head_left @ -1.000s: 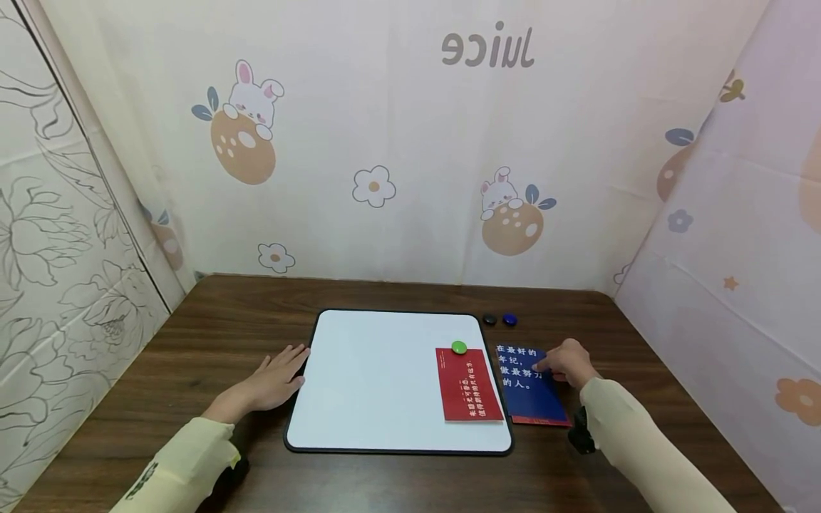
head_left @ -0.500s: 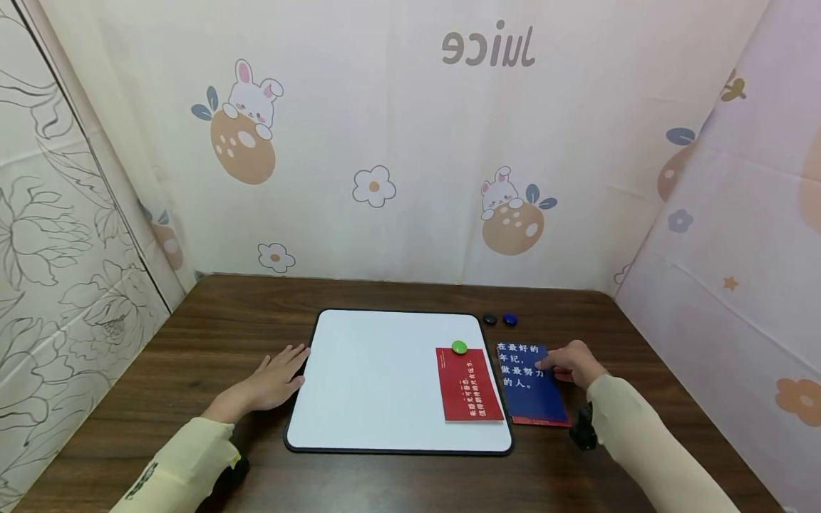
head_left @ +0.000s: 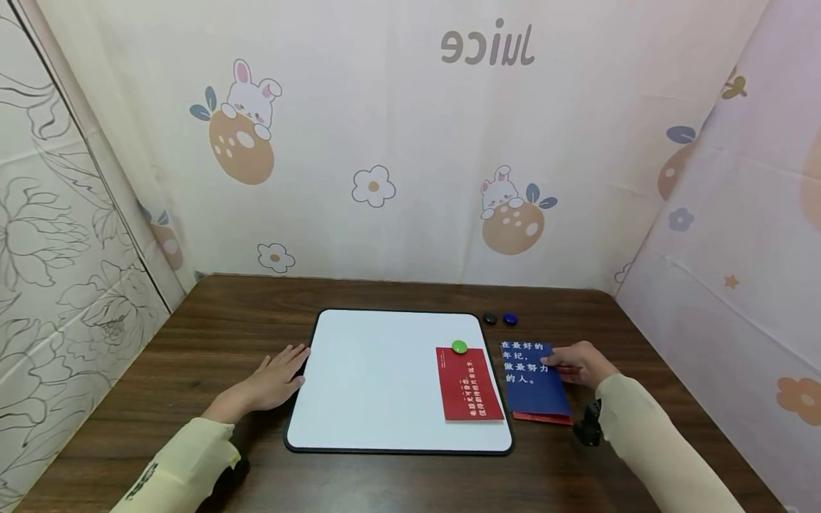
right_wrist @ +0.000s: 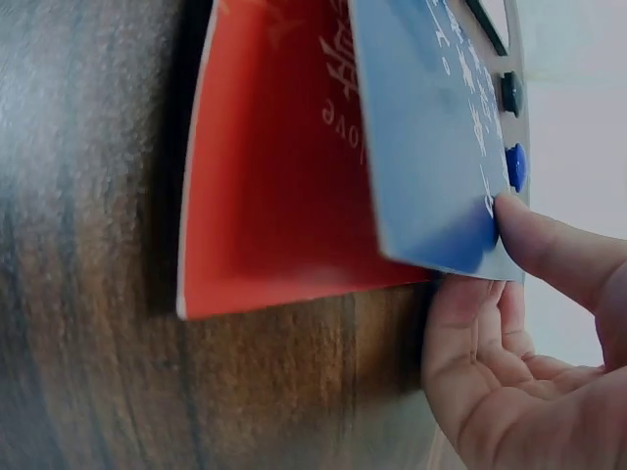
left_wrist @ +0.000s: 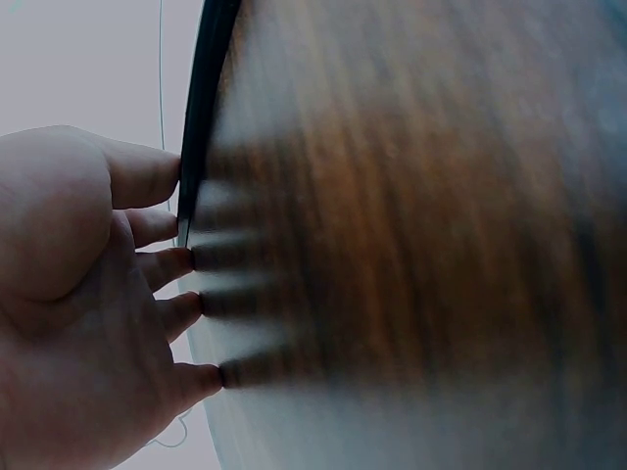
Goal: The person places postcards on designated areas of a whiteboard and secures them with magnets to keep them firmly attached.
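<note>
My right hand point(head_left: 585, 365) pinches the right edge of a blue card point(head_left: 535, 396) printed with white characters, thumb on top and fingers beneath. In the right wrist view the blue card point(right_wrist: 421, 166) tilts up over a second, red card point(right_wrist: 269, 186), which shows white lettering. My left hand point(head_left: 272, 381) lies with straight fingers at the left edge of a black-framed whiteboard point(head_left: 365, 385). In the left wrist view the fingertips point(left_wrist: 203, 379) meet the tabletop and frame. Another red card point(head_left: 471, 402) lies on the board's right side, under a round green magnet point(head_left: 459, 347) at its top edge.
A black magnet point(head_left: 490, 319) and a blue magnet point(head_left: 510, 319) sit on the wooden table point(head_left: 391, 484), just beyond the board's upper right corner. Printed curtains point(head_left: 398, 242) stand behind the table and along its sides.
My right hand has moved slightly right, and the blue card has shifted and tilted up with it, showing more red beneath. My left hand and the board have stayed put.
</note>
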{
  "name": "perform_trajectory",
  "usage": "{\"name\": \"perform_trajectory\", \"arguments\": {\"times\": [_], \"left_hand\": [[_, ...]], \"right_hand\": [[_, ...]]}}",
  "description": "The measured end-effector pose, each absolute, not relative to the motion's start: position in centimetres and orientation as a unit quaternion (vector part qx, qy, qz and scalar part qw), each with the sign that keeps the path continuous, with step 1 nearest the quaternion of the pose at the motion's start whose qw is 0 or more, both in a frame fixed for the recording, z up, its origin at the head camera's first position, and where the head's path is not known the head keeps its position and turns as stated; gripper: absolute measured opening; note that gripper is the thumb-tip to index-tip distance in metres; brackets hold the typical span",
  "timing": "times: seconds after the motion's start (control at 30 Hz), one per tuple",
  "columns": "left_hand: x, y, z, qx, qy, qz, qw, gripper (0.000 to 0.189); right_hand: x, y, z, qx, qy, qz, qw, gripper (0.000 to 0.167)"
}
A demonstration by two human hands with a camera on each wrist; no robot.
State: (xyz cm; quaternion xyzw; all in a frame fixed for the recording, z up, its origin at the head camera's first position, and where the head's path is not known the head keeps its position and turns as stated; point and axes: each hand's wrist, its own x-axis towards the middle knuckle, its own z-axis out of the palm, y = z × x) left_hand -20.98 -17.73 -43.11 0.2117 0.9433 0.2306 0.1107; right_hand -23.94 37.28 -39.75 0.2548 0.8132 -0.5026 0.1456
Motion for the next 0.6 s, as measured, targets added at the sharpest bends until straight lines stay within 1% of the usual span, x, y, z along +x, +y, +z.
{"name": "perform_trajectory", "arguments": {"times": [0.3,0.6], "left_hand": [[-21.0,-17.74,-43.22,0.212,0.943,0.231,0.11,0.054],[-20.78,-17.5,-43.09,0.207,0.945,0.23,0.108,0.054]], "right_hand": [[-23.79,37.48,-39.53,0.271,0.773,-0.557,0.14,0.069],[-23.56,37.71,-39.18,0.266,0.745,-0.593,0.149,0.076]]}}
